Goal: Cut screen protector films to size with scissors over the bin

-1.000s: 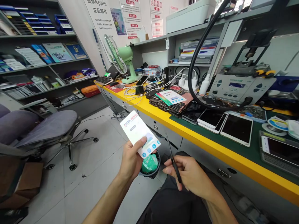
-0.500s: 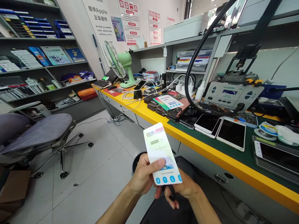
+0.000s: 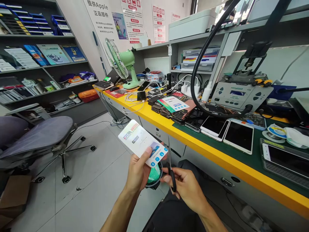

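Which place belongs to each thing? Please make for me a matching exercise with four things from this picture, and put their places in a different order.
Things:
1. long white card
2. black-handled scissors
3. green fan
4. wheeled chair

Places:
A. on the grey floor
B. in the right hand
C. on the workbench with the yellow surface
D. in the left hand

Right pairs: 1-D, 2-B, 3-C, 4-A.
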Demonstrator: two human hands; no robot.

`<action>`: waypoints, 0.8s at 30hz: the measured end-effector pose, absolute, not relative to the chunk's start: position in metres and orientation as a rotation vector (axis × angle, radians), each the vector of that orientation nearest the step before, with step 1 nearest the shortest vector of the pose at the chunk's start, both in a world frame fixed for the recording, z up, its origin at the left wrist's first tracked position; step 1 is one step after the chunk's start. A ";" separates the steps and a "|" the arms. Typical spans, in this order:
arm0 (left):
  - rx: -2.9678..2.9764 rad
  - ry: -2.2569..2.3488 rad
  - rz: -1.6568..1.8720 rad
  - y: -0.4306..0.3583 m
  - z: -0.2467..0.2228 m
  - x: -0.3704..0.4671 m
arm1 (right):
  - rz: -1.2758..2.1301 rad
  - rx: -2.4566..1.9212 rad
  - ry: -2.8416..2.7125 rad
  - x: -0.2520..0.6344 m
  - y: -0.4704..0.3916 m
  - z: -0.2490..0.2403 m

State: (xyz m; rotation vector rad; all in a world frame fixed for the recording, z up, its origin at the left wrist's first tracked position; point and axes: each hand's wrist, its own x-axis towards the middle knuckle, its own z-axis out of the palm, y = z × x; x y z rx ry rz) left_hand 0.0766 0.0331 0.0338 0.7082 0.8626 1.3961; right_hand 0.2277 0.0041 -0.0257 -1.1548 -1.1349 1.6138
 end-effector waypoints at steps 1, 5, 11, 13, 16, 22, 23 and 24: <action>0.695 0.879 1.397 0.033 0.034 0.076 | 1.630 -1.181 -1.118 0.228 0.004 -0.025; 0.678 0.900 1.427 0.033 0.029 0.073 | 1.635 -1.192 -1.085 0.228 0.003 -0.026; 0.632 0.908 1.506 0.028 0.025 0.077 | 1.618 -0.933 -1.155 0.226 0.002 -0.026; 0.611 0.916 1.521 0.024 0.025 0.080 | 1.599 -0.899 -1.196 0.225 0.001 -0.022; 0.582 0.936 1.553 0.021 0.026 0.085 | 1.588 -0.853 -1.221 0.221 0.001 -0.017; 0.534 0.987 1.649 0.021 0.024 0.090 | 1.533 -0.934 -1.244 0.216 0.002 -0.014; 0.528 0.990 1.664 0.022 0.024 0.091 | 1.519 -0.955 -1.251 0.215 0.001 -0.015; 0.526 0.989 1.676 0.022 0.023 0.091 | 1.510 -0.975 -1.255 0.215 0.001 -0.015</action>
